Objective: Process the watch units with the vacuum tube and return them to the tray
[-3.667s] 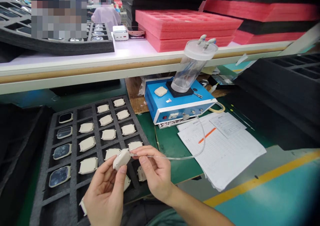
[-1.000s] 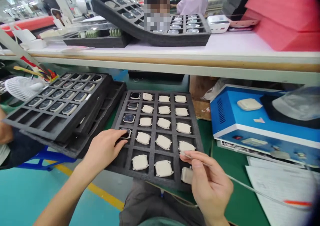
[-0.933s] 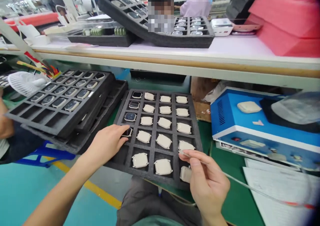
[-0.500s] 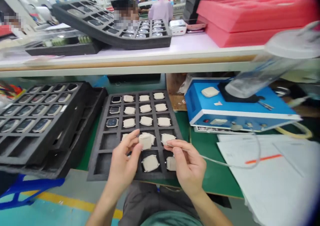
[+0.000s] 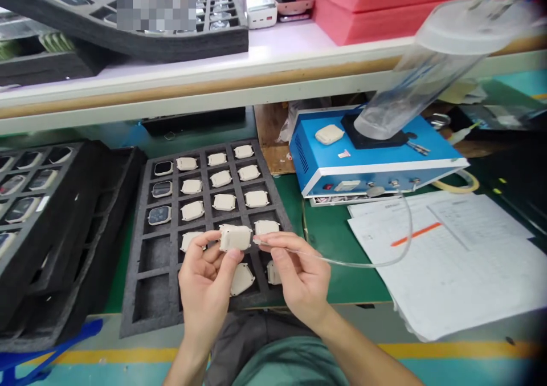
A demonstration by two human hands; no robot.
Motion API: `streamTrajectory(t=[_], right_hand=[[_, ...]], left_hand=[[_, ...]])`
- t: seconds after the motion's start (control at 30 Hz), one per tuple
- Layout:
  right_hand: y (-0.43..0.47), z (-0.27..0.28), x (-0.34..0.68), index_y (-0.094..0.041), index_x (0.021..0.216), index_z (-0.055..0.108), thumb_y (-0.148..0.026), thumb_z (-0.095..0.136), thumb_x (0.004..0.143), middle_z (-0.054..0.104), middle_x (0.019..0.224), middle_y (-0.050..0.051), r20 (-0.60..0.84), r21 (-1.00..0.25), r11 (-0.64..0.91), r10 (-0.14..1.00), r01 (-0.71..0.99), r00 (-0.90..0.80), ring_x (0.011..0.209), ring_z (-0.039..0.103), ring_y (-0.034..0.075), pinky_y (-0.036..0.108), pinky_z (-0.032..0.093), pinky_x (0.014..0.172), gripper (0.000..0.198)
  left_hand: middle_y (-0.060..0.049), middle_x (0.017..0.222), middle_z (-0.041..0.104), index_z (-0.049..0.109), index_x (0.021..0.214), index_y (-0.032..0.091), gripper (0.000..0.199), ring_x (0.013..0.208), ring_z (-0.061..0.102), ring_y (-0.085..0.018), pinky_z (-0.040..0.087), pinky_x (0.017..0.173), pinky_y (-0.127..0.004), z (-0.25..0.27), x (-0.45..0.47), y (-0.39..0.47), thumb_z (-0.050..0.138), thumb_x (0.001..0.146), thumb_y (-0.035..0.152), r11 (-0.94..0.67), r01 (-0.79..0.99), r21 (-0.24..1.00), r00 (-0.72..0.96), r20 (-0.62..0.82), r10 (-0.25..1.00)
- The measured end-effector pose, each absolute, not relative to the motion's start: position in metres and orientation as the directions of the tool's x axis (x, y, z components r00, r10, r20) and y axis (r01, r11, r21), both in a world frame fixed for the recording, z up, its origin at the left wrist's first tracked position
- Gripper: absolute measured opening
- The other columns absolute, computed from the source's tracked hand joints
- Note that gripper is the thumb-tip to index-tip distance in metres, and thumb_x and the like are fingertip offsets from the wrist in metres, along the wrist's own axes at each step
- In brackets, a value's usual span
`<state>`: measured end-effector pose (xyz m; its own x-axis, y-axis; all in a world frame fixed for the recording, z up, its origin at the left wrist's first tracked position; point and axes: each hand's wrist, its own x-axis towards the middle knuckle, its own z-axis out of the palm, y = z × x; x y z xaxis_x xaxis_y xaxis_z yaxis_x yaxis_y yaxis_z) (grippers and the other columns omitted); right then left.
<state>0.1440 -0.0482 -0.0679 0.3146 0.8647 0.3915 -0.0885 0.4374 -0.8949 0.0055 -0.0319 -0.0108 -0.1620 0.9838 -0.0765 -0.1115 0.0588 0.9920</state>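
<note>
Pinched between the fingers and thumb of my left hand is a cream watch case, raised over the foam tray. My right hand grips the end of a thin clear tube, its tip close to the right edge of the case; whether they touch I cannot tell. The tube curves back to a blue machine. Below both hands lies the dark foam tray, its pockets holding several cream cases and, in the left column, a few pieces with dark screens such as this watch.
More foam trays of watches are stacked at left. A clear cylinder and a loose cream case sit on the machine. Papers lie at right. Across the back runs a shelf with red foam blocks.
My view has tilted down and shifted right. The case in my left hand has turned, and the tube tip in my right hand has come nearer to it.
</note>
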Motion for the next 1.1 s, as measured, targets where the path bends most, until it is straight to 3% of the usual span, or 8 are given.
streamTrajectory(t=[0.2,0.63,0.87,1.1], right_hand=[[-0.0480,-0.0685,0.1450,-0.029,0.114,0.078,-0.017,0.061,0.104,0.080,0.111,0.006,0.373,-0.909,0.410,0.881,-0.077,0.292,0.101,0.080,0.022,0.038,0.069,0.090,0.022],[-0.0476,-0.0619,0.1441,-0.026,0.110,0.079,-0.017,0.061,0.104,0.081,0.106,0.006,0.373,-0.908,0.412,0.875,-0.072,0.310,0.091,0.083,0.021,0.036,0.073,0.082,0.021],[-0.0478,-0.0627,0.1437,-0.026,0.111,0.079,-0.015,0.061,0.104,0.081,0.107,0.006,0.374,-0.908,0.414,0.875,-0.072,0.308,0.092,0.082,0.020,0.035,0.073,0.082,0.021],[-0.0479,-0.0618,0.1442,-0.024,0.108,0.079,-0.019,0.061,0.104,0.082,0.106,0.007,0.379,-0.907,0.417,0.869,-0.057,0.318,0.090,0.083,0.021,0.037,0.074,0.080,0.019]], left_hand=[[-0.009,0.103,0.085,0.068,0.115,0.018,0.044,0.089,0.084,-0.020,0.066,0.077,-0.020,-0.0131,0.0053,-0.0323,0.092,0.080,0.033,0.070,-0.106,0.992,-0.161,-0.086,0.983],[-0.013,0.108,0.084,0.072,0.118,0.016,0.050,0.096,0.083,-0.030,0.069,0.084,-0.035,-0.0155,0.0048,-0.0354,0.091,0.079,0.042,0.094,-0.007,0.996,-0.180,-0.093,0.979],[-0.011,0.104,0.085,0.073,0.116,0.017,0.044,0.094,0.084,-0.026,0.068,0.080,-0.027,-0.0145,0.0054,-0.0351,0.091,0.080,0.035,0.082,-0.028,0.996,-0.179,-0.086,0.980],[-0.012,0.103,0.085,0.073,0.117,0.016,0.048,0.093,0.083,-0.029,0.069,0.079,-0.031,-0.0153,0.0049,-0.0356,0.091,0.079,0.039,0.087,-0.002,0.996,-0.181,-0.086,0.980]])
